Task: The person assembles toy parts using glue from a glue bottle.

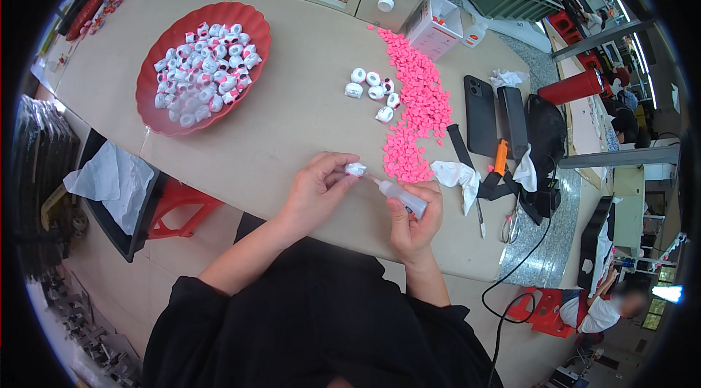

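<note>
Dispensing from a squeeze bottle (405, 200) onto a small white piece (355, 169) appears to be the step in hand. The white piece is located at the lower centre of the frame, pinched narrowly between thumb and fingers of the left hand (318, 187). The bottle is gripped in the right hand (416, 221), its nozzle directed at the piece; whether contact is made cannot be told.

A small group of loose white pieces (376, 93) is set out at upper centre, presumably to be processed. Beside it, a long spread of pink parts (420, 85) is laid toward the hands; a large stock is therefore left to be used. No pink part can be made out on the held piece, so its fitting is judged not yet done.

At upper left, many pieces marked with pink are heaped in a red bowl (257, 23). These are probably completed units, although this cannot be confirmed.
</note>
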`<state>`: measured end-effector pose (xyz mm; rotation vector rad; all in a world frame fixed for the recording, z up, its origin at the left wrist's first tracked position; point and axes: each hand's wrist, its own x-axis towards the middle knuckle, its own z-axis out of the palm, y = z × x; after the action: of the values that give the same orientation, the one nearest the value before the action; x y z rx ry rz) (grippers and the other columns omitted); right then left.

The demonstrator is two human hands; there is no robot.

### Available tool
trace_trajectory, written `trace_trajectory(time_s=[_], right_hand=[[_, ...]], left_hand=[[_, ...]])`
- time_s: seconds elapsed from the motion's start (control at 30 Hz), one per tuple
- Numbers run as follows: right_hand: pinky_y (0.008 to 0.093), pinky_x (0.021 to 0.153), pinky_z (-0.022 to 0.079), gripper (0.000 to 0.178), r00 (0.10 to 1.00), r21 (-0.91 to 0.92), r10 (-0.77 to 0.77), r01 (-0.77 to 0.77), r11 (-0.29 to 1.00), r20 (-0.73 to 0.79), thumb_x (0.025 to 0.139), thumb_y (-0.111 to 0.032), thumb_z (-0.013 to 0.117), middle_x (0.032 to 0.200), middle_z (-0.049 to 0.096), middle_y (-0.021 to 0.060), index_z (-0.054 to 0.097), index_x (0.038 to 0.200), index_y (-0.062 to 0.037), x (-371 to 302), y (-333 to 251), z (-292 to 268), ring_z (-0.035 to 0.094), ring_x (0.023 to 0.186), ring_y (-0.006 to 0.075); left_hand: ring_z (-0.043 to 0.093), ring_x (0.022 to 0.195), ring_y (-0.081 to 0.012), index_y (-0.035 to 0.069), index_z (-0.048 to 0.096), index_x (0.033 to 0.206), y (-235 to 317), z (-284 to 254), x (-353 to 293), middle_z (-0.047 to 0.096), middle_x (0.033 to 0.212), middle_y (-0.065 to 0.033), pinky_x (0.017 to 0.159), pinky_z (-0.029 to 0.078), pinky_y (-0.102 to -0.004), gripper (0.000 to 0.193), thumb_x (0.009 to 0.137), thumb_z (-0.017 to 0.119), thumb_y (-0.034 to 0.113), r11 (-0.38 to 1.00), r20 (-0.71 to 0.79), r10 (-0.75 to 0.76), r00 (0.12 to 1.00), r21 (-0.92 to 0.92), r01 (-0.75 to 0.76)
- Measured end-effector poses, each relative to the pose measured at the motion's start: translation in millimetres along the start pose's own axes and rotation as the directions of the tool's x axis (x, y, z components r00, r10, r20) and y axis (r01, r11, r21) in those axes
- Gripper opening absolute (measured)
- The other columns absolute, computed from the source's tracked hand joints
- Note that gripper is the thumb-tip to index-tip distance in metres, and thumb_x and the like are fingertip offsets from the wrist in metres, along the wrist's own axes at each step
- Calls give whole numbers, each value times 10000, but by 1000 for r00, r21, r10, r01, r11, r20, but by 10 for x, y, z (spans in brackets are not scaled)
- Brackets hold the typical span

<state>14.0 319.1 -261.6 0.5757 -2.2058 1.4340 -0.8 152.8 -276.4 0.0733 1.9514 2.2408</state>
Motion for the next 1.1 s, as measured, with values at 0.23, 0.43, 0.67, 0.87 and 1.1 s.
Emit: trace_trajectory(time_s=[0.23,0.43,0.67,0.87,1.1], right_hand=[[230,567,377,256,998,72,52,-49,996,-41,748,-61,618,809,492,111,451,928,10,-5,-5,0,459,655,157],[223,570,379,256,996,118,76,-72,990,-37,750,-61,617,809,489,112,448,929,11,-17,1,11,460,660,153],[225,577,387,273,974,267,177,-135,954,-140,746,-84,629,872,488,105,450,937,-5,-29,36,-49,478,666,155],[294,669,459,322,771,831,626,-267,488,-119,709,10,632,942,524,86,453,969,-50,146,28,-442,558,741,174],[234,696,432,337,849,32,516,-516,856,-116,600,3,730,850,557,53,529,868,-28,64,107,-864,537,782,119]], left_hand=[[531,919,-140,-50,481,1047,3,9,17,439,978,-68,803,448,-224,261,789,482,-87,1000,10,12,1000,21,-12],[549,834,-113,-26,525,1014,-32,25,18,477,961,-76,718,463,-204,233,781,520,-48,998,-44,64,997,18,-64],[525,932,-132,-35,486,1048,3,22,18,448,981,-60,813,442,-224,261,791,484,-83,1000,10,15,1000,22,-15],[519,935,-123,-28,495,1037,36,14,4,465,993,-51,825,432,-226,244,795,500,-60,999,9,-5,1000,-38,5],[516,936,-116,-28,502,1026,39,23,-7,478,993,-46,817,426,-224,232,795,514,-42,1000,-2,-7,1000,-26,7]])
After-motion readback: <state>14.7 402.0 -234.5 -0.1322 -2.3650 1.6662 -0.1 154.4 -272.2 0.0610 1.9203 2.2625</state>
